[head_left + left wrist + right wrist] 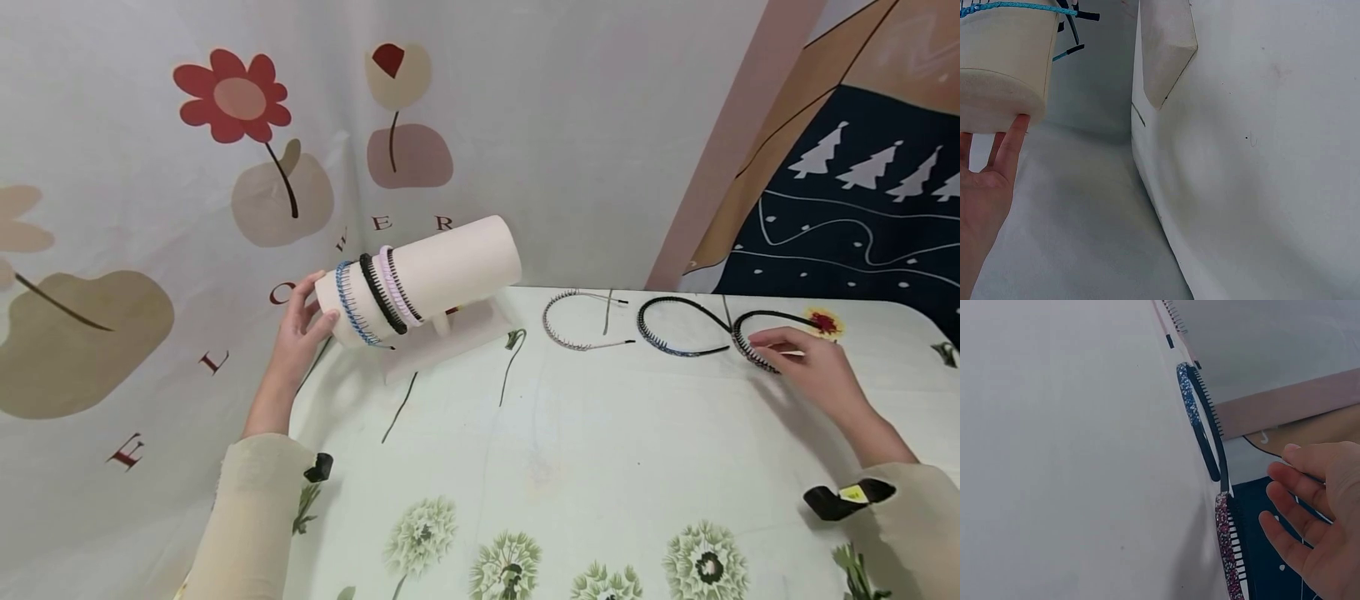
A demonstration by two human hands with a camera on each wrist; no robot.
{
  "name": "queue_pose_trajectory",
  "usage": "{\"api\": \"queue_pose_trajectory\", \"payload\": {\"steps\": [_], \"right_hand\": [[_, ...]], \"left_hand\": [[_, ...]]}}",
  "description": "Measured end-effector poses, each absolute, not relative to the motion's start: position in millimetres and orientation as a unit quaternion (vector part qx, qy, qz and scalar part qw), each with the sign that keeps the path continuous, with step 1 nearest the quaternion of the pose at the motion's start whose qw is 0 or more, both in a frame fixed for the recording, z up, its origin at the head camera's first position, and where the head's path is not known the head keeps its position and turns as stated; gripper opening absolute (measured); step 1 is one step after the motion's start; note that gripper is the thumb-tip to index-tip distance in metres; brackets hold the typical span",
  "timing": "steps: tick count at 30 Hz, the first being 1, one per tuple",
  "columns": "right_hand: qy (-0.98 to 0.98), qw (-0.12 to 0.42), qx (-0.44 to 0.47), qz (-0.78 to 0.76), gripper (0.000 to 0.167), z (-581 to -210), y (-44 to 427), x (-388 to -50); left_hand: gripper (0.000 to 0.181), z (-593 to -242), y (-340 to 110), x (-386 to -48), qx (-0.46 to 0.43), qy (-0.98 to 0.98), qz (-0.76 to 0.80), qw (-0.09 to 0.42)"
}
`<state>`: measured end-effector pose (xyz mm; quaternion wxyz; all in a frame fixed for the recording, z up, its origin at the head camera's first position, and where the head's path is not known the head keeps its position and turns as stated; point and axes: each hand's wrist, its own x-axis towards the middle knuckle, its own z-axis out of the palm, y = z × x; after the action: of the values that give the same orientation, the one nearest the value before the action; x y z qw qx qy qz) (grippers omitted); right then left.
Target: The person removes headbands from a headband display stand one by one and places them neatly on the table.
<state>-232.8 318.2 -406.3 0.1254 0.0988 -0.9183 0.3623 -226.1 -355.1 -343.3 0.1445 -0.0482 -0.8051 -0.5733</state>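
Cream sleeves [251, 508] occupy the lower left and lower right as we see the left hand [295, 337] resting extended fingers against a pale cylinder [461, 258] ringed with headbands [381, 293], left of center, and the right hand [821, 375], fingers loosely parted, beside a dark headband [741, 342] at right, near two other headbands [651, 337] on the table [592, 433].

One high view, two close

The head camera looks forward and down over the table [555, 450]. Closer, the left wrist view has the tube [1005, 50] at ten o'clock; the right, headbands [1187, 397] from twelve to five. The head view shares both.
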Motion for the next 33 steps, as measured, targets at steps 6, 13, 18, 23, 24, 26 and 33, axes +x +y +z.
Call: {"api": "queue_pose_trajectory", "payload": {"steps": [6, 13, 18, 23, 24, 26, 33], "right_hand": [[-0.913, 0.121, 0.109, 0.374, 0.023, -404.1, 311.5, -231.2], [-0.906, 0.113, 0.125, 0.389, 0.023, -398.3, 303.7, -228.0], [-0.903, 0.111, 0.131, 0.394, 0.023, -395.7, 299.6, -226.1], [-0.904, 0.111, 0.137, 0.390, 0.022, -394.4, 295.0, -225.6], [-0.905, 0.109, 0.137, 0.389, 0.023, -394.1, 294.1, -225.6], [-0.906, 0.108, 0.137, 0.387, 0.022, -393.7, 292.2, -225.5], [-0.901, 0.107, 0.150, 0.394, 0.020, -391.4, 281.6, -226.0]], "left_hand": [[0.058, -343.7, -355.2, -226.5, -0.050, -0.805, -0.573, 0.146], [0.058, -344.1, -355.0, -226.7, -0.051, -0.801, -0.578, 0.149], [0.058, -344.0, -355.2, -226.6, -0.051, -0.800, -0.579, 0.149], [0.058, -343.2, -354.8, -227.0, -0.046, -0.804, -0.574, 0.148], [0.058, -343.1, -354.6, -227.0, -0.045, -0.805, -0.572, 0.148], [0.058, -343.3, -354.8, -226.9, -0.042, -0.807, -0.570, 0.147], [0.059, -343.8, -355.2, -226.6, -0.047, -0.807, -0.571, 0.147]]}}
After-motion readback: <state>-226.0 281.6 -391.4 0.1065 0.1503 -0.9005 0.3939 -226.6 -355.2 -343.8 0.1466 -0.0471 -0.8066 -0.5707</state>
